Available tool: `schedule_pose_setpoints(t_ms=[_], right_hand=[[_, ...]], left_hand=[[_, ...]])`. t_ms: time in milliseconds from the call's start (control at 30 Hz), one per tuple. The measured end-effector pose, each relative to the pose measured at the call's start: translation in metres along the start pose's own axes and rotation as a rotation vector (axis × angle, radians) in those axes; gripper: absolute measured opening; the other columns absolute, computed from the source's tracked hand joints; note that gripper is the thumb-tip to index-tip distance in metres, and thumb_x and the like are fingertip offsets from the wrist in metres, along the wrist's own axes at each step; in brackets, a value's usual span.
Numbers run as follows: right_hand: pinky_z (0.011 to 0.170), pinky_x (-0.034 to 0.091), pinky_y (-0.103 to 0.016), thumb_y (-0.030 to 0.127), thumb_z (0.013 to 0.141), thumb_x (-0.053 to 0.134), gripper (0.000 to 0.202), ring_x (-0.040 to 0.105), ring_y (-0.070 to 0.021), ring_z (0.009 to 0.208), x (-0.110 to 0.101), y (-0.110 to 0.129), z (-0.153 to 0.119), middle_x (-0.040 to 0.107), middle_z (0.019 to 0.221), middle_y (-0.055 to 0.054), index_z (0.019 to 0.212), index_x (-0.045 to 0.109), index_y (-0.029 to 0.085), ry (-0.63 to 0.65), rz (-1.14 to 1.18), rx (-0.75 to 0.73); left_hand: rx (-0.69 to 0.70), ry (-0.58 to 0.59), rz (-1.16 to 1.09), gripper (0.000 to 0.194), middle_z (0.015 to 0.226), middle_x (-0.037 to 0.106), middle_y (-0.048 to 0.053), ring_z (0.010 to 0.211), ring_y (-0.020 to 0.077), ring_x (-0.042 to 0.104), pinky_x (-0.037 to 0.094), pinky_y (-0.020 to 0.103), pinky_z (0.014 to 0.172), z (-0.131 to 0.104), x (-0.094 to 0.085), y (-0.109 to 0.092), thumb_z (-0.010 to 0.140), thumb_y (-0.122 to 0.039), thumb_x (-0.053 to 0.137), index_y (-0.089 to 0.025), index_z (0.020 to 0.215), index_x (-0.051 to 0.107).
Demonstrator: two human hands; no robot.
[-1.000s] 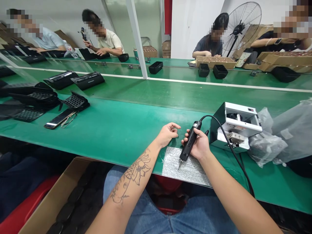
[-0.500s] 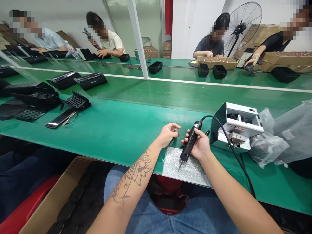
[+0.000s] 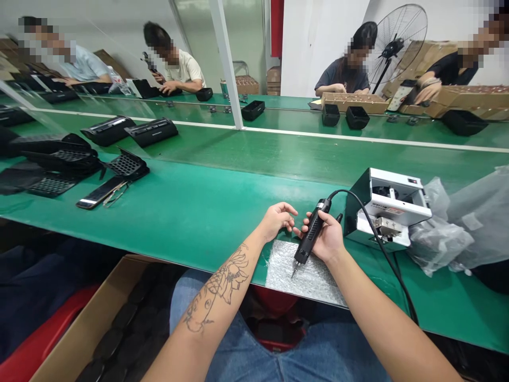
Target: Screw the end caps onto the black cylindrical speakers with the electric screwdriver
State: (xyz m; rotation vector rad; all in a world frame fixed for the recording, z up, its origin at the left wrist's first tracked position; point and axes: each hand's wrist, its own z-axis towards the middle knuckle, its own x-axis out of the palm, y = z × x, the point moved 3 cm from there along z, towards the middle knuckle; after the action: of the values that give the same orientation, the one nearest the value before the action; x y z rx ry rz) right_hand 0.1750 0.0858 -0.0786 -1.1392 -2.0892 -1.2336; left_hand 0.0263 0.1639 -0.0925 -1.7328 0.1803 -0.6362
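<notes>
A black corded electric screwdriver (image 3: pixel 311 236) is gripped in my right hand (image 3: pixel 329 239), with my fingers around its body. Its bit tilts down toward a silvery foam sheet (image 3: pixel 282 265) at the bench's near edge. My left hand (image 3: pixel 279 220) is just left of the tool, fingers loosely bent and partly apart, with nothing visible in them. Its fingertips are close to those of my right hand; whether they touch I cannot tell. To the right stands a white and black screw feeder (image 3: pixel 392 204), and the screwdriver's cable (image 3: pixel 371 225) loops down in front of it.
Clear plastic bags (image 3: pixel 445 239) lie right of the feeder. On the left are a phone (image 3: pixel 99 193), black cases with grilles (image 3: pixel 129 164) and two black housings (image 3: pixel 153 132). Below the bench sits a carton (image 3: pixel 83 323) of dark parts. Co-workers sit across the green conveyor (image 3: pixel 286 148).
My left hand has shifted slightly right, its fingers a little more curled toward my right hand. The screwdriver is nearly still. A co-worker's hand at the far right has moved up from the bench.
</notes>
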Motion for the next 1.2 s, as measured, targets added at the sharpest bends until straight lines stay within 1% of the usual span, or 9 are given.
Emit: schedule_pose_setpoints(t_ms=[67, 233, 467, 733, 833, 967, 1200], right_hand=[[0.067, 0.063, -0.047, 0.034, 0.088, 0.057, 0.018, 0.063, -0.0204, 0.057, -0.001, -0.001, 0.002, 0.067, 0.069, -0.005, 0.092, 0.065, 0.018, 0.008, -0.002, 0.000], [0.069, 0.063, -0.048, 0.034, 0.088, 0.058, 0.019, 0.063, -0.0201, 0.058, -0.005, -0.002, 0.005, 0.068, 0.070, -0.005, 0.093, 0.065, 0.018, 0.025, -0.011, 0.001], [0.071, 0.063, -0.049, 0.036, 0.087, 0.059, 0.021, 0.063, -0.0199, 0.058, -0.007, -0.001, 0.005, 0.068, 0.071, -0.004, 0.094, 0.066, 0.017, 0.036, -0.018, 0.012], [0.075, 0.063, -0.051, 0.036, 0.087, 0.059, 0.021, 0.064, -0.0201, 0.059, -0.005, -0.001, 0.004, 0.068, 0.071, -0.005, 0.093, 0.066, 0.017, 0.039, -0.019, 0.018], [0.076, 0.063, -0.052, 0.036, 0.087, 0.058, 0.020, 0.064, -0.0202, 0.059, -0.005, -0.001, 0.004, 0.068, 0.070, -0.004, 0.093, 0.066, 0.018, 0.035, -0.020, 0.018], [0.077, 0.062, -0.053, 0.036, 0.087, 0.058, 0.020, 0.064, -0.0204, 0.059, -0.005, -0.001, 0.003, 0.068, 0.070, -0.004, 0.094, 0.065, 0.018, 0.035, -0.022, 0.019], [0.079, 0.062, -0.053, 0.035, 0.087, 0.059, 0.019, 0.064, -0.0207, 0.059, -0.004, -0.001, 0.003, 0.068, 0.069, -0.004, 0.094, 0.065, 0.019, 0.035, -0.020, 0.022]], left_hand=[[-0.007, 0.010, 0.006, 0.024, 0.062, 0.063, 0.001, 0.051, 0.0127, 0.060, 0.050, 0.024, 0.048, -0.001, 0.002, 0.000, 0.064, -0.012, 0.061, -0.012, 0.087, 0.064], [0.000, 0.011, 0.003, 0.023, 0.069, 0.064, 0.000, 0.054, 0.0119, 0.062, 0.052, 0.023, 0.048, -0.002, 0.004, -0.002, 0.064, -0.013, 0.062, -0.014, 0.086, 0.060], [0.031, 0.018, 0.021, 0.022, 0.056, 0.058, -0.004, 0.047, 0.0114, 0.056, 0.050, 0.023, 0.047, -0.004, 0.004, -0.004, 0.067, -0.016, 0.061, -0.015, 0.089, 0.059], [0.097, 0.053, 0.057, 0.022, 0.054, 0.056, -0.006, 0.043, 0.0105, 0.053, 0.048, 0.023, 0.045, -0.004, 0.006, -0.004, 0.072, -0.021, 0.061, -0.015, 0.093, 0.060], [0.135, 0.043, 0.080, 0.022, 0.053, 0.055, -0.007, 0.041, 0.0104, 0.053, 0.046, 0.023, 0.045, -0.005, 0.006, -0.005, 0.074, -0.022, 0.062, -0.015, 0.096, 0.060], [0.182, 0.026, 0.131, 0.021, 0.049, 0.055, -0.007, 0.039, 0.0100, 0.052, 0.044, 0.021, 0.045, -0.008, 0.007, -0.008, 0.075, -0.020, 0.061, -0.015, 0.096, 0.061], [0.200, 0.017, 0.183, 0.020, 0.049, 0.056, -0.007, 0.039, 0.0103, 0.053, 0.044, 0.022, 0.045, -0.011, 0.010, -0.013, 0.075, -0.019, 0.061, -0.014, 0.095, 0.061]])
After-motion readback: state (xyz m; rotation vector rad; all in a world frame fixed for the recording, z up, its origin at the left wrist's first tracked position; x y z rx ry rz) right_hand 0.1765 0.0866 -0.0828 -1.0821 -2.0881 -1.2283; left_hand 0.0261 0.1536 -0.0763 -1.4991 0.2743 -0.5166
